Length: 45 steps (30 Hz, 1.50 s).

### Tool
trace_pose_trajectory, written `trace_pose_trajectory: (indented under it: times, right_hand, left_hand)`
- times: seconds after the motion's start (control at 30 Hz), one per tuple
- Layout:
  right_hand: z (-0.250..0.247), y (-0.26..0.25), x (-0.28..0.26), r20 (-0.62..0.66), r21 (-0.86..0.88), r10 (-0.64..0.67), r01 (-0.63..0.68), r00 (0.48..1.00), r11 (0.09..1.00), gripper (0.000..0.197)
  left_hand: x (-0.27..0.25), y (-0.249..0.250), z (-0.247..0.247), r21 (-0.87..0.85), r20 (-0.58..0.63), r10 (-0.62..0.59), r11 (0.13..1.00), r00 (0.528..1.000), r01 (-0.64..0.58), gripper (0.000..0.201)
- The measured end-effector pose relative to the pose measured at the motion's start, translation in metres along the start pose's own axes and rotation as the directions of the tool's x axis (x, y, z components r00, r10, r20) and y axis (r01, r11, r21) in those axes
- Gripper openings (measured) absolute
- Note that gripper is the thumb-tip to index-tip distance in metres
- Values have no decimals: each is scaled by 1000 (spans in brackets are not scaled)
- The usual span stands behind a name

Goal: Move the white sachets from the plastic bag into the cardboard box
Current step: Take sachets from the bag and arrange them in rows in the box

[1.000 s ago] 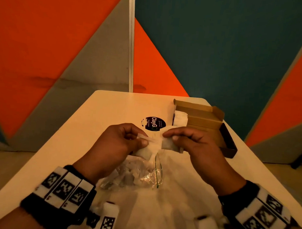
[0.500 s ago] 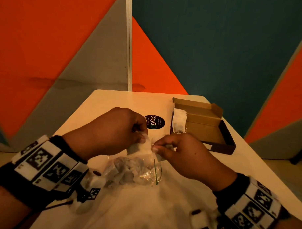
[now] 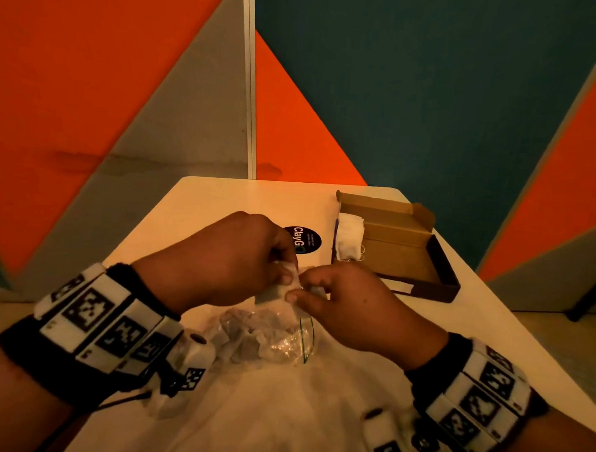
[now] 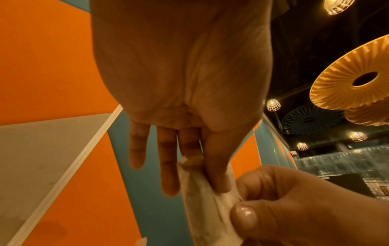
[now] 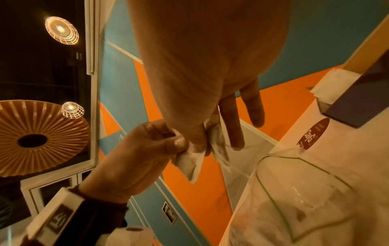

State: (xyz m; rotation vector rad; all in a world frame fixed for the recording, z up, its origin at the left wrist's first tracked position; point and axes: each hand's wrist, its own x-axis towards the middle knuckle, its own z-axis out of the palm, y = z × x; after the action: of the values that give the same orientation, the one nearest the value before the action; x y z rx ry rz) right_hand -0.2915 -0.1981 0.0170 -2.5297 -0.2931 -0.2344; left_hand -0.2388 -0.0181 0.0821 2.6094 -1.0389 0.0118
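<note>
Both hands meet above the clear plastic bag point(image 3: 265, 336), which lies on the white table point(image 3: 223, 203) with several white sachets inside. My left hand point(image 3: 288, 271) and right hand point(image 3: 299, 286) pinch the same crumpled white sachet point(image 3: 289, 283) from either side. In the left wrist view the left thumb presses the sachet point(image 4: 208, 216) against the fingers while the right thumb and forefinger point(image 4: 244, 211) pinch it lower down. The right wrist view shows the sachet point(image 5: 191, 164) hanging below both pinches. The open cardboard box point(image 3: 403, 253) stands at the right and holds white sachets point(image 3: 348, 237) at its left end.
A round black sticker point(image 3: 306, 239) lies on the table between the hands and the box. The table's right edge runs just past the box. Orange, grey and teal wall panels stand behind the table. The bag's green-edged mouth point(image 5: 273, 166) gapes toward the box.
The hands have closed together from holding sachets slightly apart. My left forearm has lifted and swung toward the camera. Both now pinch one sachet just above the bag.
</note>
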Motion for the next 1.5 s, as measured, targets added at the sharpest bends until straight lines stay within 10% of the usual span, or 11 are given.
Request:
trace_pose_trajectory:
  times: [0.47, 0.63, 0.87, 1.2, 1.5]
  right_hand:
    - [-33, 19, -2, -111, 139, 127, -111, 986, 984, 13]
    - [-21, 21, 3, -121, 197, 160, -134, 980, 971, 12]
    - [-6, 15, 1, -57, 183, 110, -98, 992, 978, 19]
    - [-10, 13, -3, -133, 533, 217, -115, 967, 838, 48]
    - [0, 2, 0, -86, 874, 287, -66, 954, 481, 19]
  left_hand:
    - [-19, -50, 16, -268, 81, -107, 955, 991, 125, 13]
    - [-30, -37, 40, -843, -73, -113, 538, 991, -1, 10]
    - [-19, -22, 60, -977, -207, -137, 75, 969, -198, 15]
    - [-22, -13, 50, -954, -294, -118, -26, 948, -299, 23]
    - [-7, -1, 67, -959, -262, -246, 177, 933, -222, 15]
